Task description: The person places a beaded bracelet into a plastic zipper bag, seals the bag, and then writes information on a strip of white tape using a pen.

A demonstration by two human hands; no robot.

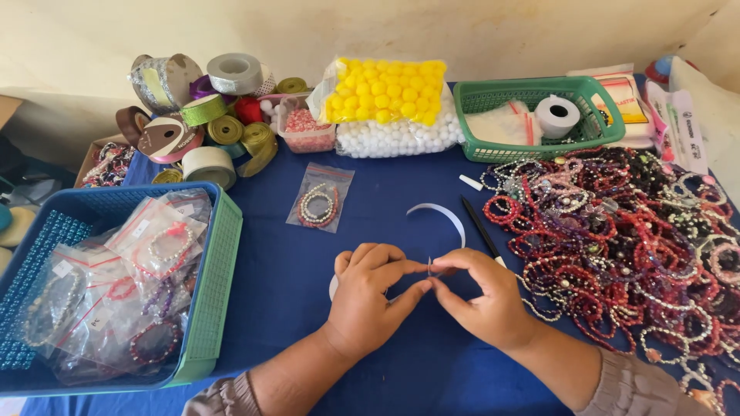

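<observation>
A: White ribbon strip point(441, 216): location?

B: Curled on the blue surface point(270, 270), one end pinched between both hands at centre front.

A: Grip, each hand?

B: Left hand point(368, 296): narrow, thumb and forefinger closed on the strip's end. Right hand point(484, 296): likewise narrow, fingertips meeting the left's; something small and thin stood between them, possibly a pin, too fine to tell.

A: Adjacent items?

B: Black pen point(479, 227), just beside the right hand. Heap of beaded bracelets point(624, 239), right. Bagged bracelet point(318, 202), above the hands. Blue basket point(220, 262) of bagged bracelets, left. Ribbon spools point(212, 115), rear left. Bag of yellow and white pompoms point(389, 104), rear centre. Green basket point(532, 88), rear right.
</observation>
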